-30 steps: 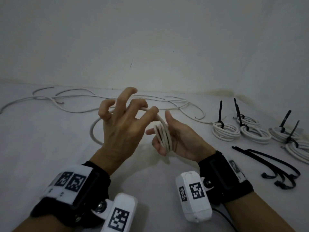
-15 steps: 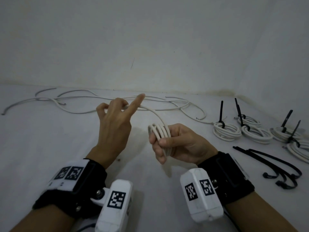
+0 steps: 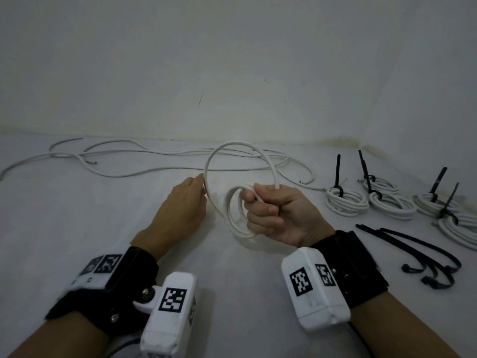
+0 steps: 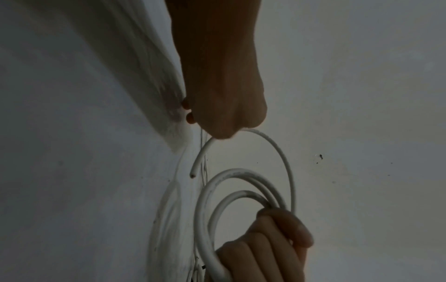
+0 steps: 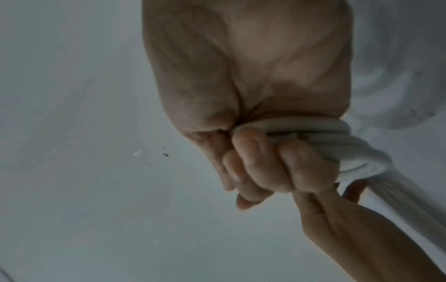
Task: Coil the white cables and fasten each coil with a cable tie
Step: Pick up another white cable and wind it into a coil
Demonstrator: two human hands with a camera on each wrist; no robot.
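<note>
The counter (image 3: 77, 228) carries loose cables (image 3: 144, 161) behind the coil (image 3: 236, 215), four tied coils (image 3: 347, 202) to its right, and black ties (image 3: 418, 251) nearer right. The right hand (image 3: 281, 215) clenches the coil. The left hand (image 3: 180, 210), left of it, pinches its free end.

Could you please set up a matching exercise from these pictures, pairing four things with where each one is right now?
Things:
1. Coil being wound
2. Free end of the cable
3. Tied coils
4. Loose black cable ties

Places or states:
A. Lying on the surface near the right wrist, unused
B. Gripped in the right hand
C. Sticking out below the left hand
D. Resting at the right, each with a black tie standing up

Pairs: 1-B, 2-C, 3-D, 4-A
</note>
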